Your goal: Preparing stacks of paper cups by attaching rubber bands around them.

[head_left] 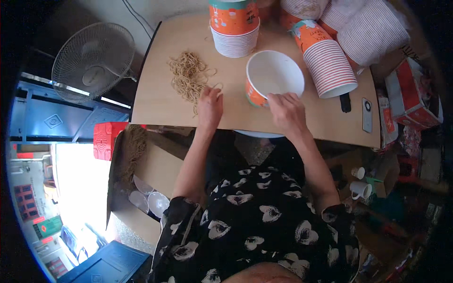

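Observation:
A white-lined paper bucket [271, 75] with an orange printed outside stands upright on the wooden table, its mouth tipped slightly toward me. My right hand [287, 112] grips its near right rim, fingers curled over the edge. To the left lies a tangled heap of thin tan strings [186, 73]. My left hand [210, 107] is at the heap's near right side with its fingers pinched together. A tan string [219, 87] curves at those fingertips and seems to be held; the fingers partly hide it.
A stack of paper buckets [234, 40] stands at the back of the table [155, 101]. Another stack [330, 66] lies on its side at the right, near bagged buckets [373, 33] and a phone [367, 115]. A fan [93, 63] is at the left; an open carton [160, 162] sits below.

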The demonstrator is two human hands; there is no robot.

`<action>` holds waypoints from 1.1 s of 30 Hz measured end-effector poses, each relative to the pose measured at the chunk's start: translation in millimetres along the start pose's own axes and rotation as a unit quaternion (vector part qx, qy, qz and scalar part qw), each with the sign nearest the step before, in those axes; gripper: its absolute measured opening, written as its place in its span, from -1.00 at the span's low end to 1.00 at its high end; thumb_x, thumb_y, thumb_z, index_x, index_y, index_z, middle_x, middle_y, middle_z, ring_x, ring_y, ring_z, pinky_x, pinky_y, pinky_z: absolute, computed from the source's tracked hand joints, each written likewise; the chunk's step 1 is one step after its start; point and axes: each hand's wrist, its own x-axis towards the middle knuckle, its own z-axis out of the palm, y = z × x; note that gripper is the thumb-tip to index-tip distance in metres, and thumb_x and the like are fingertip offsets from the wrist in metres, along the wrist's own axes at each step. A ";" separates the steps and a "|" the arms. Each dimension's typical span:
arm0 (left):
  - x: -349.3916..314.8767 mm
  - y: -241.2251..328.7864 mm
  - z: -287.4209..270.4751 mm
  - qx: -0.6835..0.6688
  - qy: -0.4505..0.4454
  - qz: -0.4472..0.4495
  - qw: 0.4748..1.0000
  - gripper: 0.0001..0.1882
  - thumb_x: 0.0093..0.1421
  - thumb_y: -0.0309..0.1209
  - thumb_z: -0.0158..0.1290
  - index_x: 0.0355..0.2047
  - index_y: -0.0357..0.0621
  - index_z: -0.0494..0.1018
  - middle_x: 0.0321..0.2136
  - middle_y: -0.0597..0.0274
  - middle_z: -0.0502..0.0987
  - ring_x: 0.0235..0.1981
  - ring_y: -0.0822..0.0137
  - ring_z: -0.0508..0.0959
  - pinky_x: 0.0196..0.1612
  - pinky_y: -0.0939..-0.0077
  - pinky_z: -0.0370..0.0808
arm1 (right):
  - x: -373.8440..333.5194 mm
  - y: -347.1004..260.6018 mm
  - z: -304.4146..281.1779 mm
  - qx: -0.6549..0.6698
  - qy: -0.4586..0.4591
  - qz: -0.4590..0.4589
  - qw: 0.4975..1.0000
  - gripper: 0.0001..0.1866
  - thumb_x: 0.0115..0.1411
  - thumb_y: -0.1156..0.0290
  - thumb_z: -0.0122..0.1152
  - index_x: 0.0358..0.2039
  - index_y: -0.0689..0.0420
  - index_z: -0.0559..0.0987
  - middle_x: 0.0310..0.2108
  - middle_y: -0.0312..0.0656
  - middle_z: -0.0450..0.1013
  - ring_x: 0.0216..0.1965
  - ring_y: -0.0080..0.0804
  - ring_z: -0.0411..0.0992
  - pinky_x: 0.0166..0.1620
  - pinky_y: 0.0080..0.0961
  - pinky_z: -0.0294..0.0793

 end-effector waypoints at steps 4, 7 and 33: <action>12.5 -20.1 0.2 0.039 -0.035 0.020 0.998 -0.88 0.16 -0.47 0.06 -0.33 -0.26 0.51 -0.28 -0.08 0.44 -0.31 -0.10 0.52 -0.22 0.07 0.52 | 10.4 -3.8 20.6 -0.012 0.014 -0.020 1.000 -0.75 0.03 0.49 0.26 -0.24 0.19 0.50 -0.33 -0.14 0.55 -0.24 -0.25 0.52 -0.04 -0.24 0.38; 13.2 -22.9 5.0 0.061 -0.050 -0.006 0.997 -0.88 0.17 -0.46 0.05 -0.38 -0.27 0.50 -0.28 -0.07 0.44 -0.31 -0.10 0.52 -0.24 0.06 0.52 | 12.6 -33.6 1.2 -0.002 0.119 0.034 0.992 -0.74 0.02 0.51 0.32 -0.24 0.21 0.52 -0.21 -0.17 0.50 -0.11 -0.16 0.44 -0.02 -0.23 0.36; -59.0 54.8 4.0 -0.157 -0.055 0.040 0.985 -0.91 0.22 -0.62 0.05 -0.26 -0.28 0.40 -0.36 0.04 0.51 -0.46 0.15 0.60 -0.42 0.36 0.54 | -30.2 -54.6 100.1 0.585 0.122 0.392 0.700 -0.80 0.28 0.38 0.21 -0.28 0.29 0.60 -0.41 -0.37 0.48 -0.38 -0.68 0.38 -0.30 -0.69 0.39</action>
